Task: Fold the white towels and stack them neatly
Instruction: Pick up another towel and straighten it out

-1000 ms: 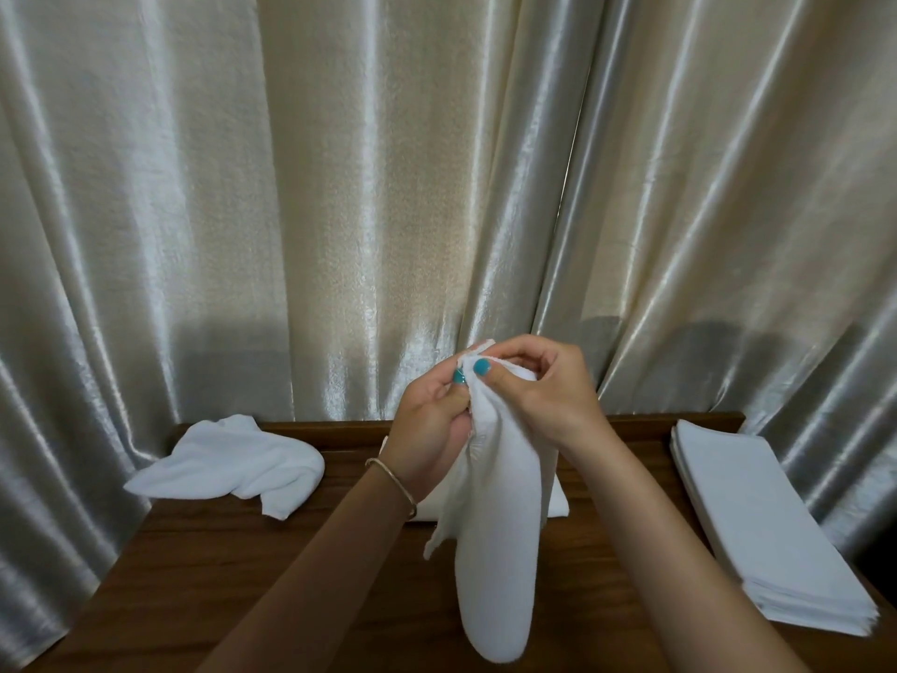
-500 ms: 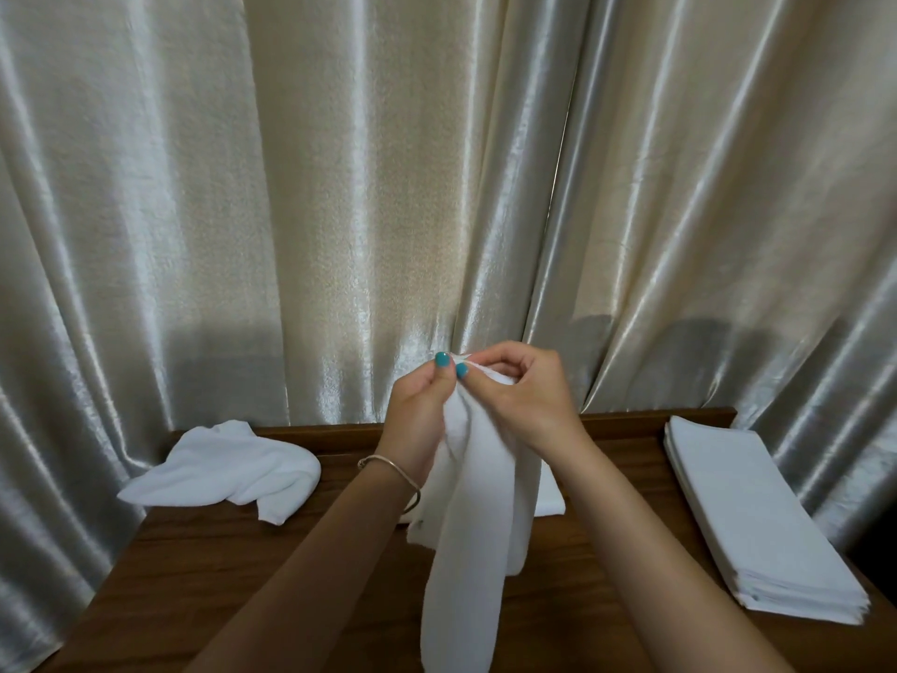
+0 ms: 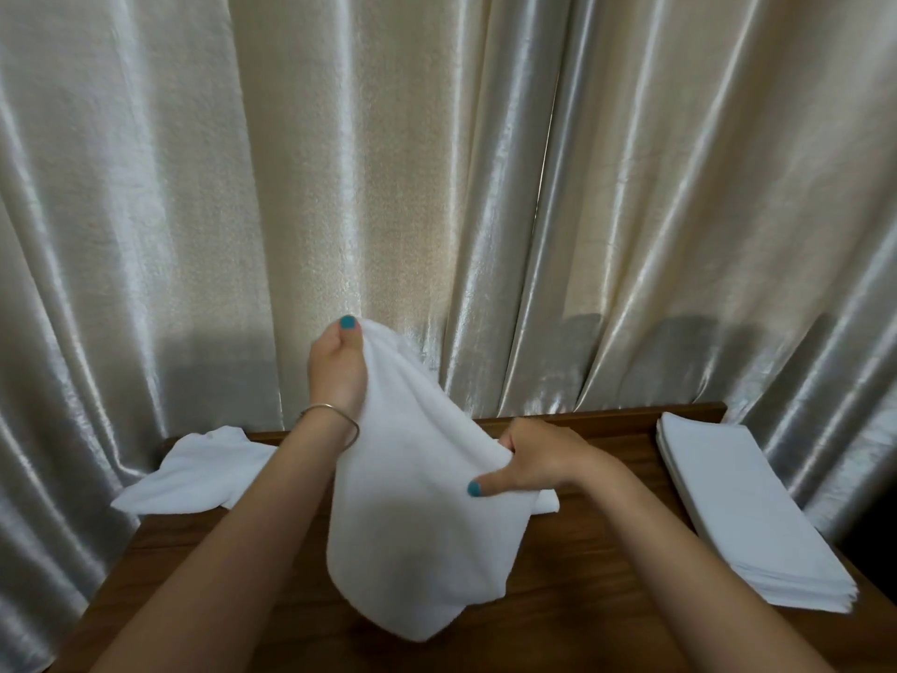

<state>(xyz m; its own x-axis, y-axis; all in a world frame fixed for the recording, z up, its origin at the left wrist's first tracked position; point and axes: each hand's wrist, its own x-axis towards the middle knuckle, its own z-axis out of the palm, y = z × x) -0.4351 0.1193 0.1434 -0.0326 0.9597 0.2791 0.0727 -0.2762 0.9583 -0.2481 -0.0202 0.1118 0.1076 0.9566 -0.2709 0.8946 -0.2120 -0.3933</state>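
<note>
Above the middle of the bench [image 3: 606, 551], you hold a white towel [image 3: 417, 517] in the air with both hands. Your left hand [image 3: 340, 369] is raised highest, its grip pinched shut on the towel's upper corner, thumb on the near side with a teal nail showing, and a thin bangle [image 3: 335, 415] around that wrist. Your right hand [image 3: 539, 461] sits lower and further right, its grip closed on the towel's edge, thumb pressed across the front of the cloth and the other fingers hidden behind it. The cloth slopes down from the left hand to the right hand, then hangs in a loose fold with its lowest point near the bench top; you cannot tell whether it touches. On the bench's far left corner lies a crumpled towel [image 3: 194, 478]. Along the right edge rests a neat stack of folded towels [image 3: 747, 512]. Another flat white piece [image 3: 546, 502] peeks out behind your right hand. Pale shiny curtains [image 3: 437, 187] hang behind everything.
</note>
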